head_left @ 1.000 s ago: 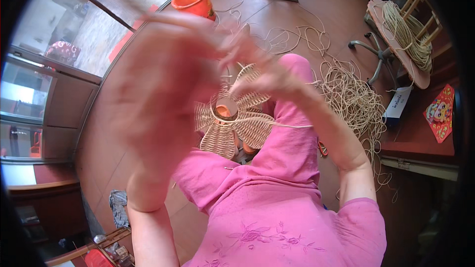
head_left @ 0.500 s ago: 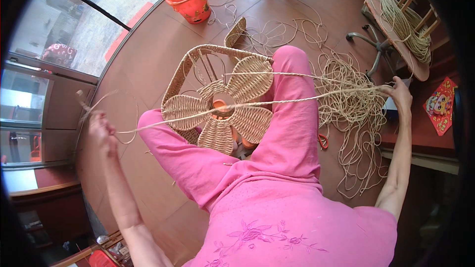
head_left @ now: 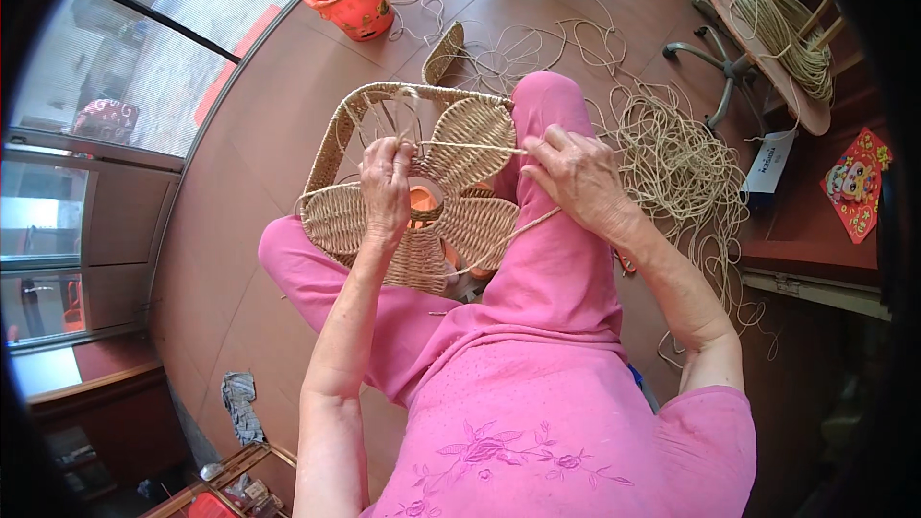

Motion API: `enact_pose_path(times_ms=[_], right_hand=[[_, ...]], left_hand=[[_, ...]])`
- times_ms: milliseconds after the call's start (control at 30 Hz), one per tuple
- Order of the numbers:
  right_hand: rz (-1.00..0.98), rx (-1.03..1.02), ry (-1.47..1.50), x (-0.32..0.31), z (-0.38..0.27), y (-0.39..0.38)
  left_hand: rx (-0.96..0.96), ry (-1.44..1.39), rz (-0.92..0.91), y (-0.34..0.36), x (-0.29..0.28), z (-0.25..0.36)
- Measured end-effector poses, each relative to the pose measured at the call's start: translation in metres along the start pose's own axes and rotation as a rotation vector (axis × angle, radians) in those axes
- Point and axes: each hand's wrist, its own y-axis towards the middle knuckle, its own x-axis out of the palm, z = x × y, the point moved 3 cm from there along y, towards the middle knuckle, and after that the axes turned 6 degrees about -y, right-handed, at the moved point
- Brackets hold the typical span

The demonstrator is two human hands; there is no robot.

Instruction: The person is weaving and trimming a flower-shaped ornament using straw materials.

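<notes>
Between my knees rests a woven piece with flower petals of tan cord and a braided outer rim. My left hand is closed over the upper middle of the flower, its fingers on a cord; a small cord loop stands up just beyond them. From there the cord runs taut across the upper right petal to my right hand, which pinches it above my right knee. A second stretch of cord passes below the right hand and hangs slack over the lower right petal.
A tangled heap of cord lies on the floor to the right. Beyond it, a coil of cord rests on a chair. A red bucket and a small woven piece are farther ahead. At right stands a dark red table.
Both hands have come inward from far apart to the woven piece. The cord that stretched wide across the flower is now drawn short between them, with a slack length below.
</notes>
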Motion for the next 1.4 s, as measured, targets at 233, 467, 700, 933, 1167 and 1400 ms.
enact_pose_path(times_ms=[233, 467, 700, 933, 1167, 1400], right_hand=[[0.027, 0.066, 0.317, 0.000, 0.009, 0.000], [0.015, 0.047, 0.335, -0.050, -0.012, 0.008], [0.273, -0.122, 0.578, -0.014, -0.053, 0.013], [0.219, 0.298, 1.055, -0.023, 0.070, 0.004], [0.642, 0.004, -0.074, -0.157, 0.115, 0.069], [0.308, -0.241, 0.243, 0.034, -0.039, 0.118]], left_hand=[[-0.141, -0.363, 0.088, -0.005, -0.007, 0.017], [-0.100, -0.262, 0.028, -0.013, -0.012, 0.014], [-0.288, -0.736, -0.326, -0.058, 0.005, 0.114], [-0.145, -0.705, -0.656, -0.076, 0.004, 0.123], [-0.380, -0.637, -0.169, -0.030, -0.043, 0.041], [-0.372, -0.450, -0.208, 0.037, -0.028, 0.019]])
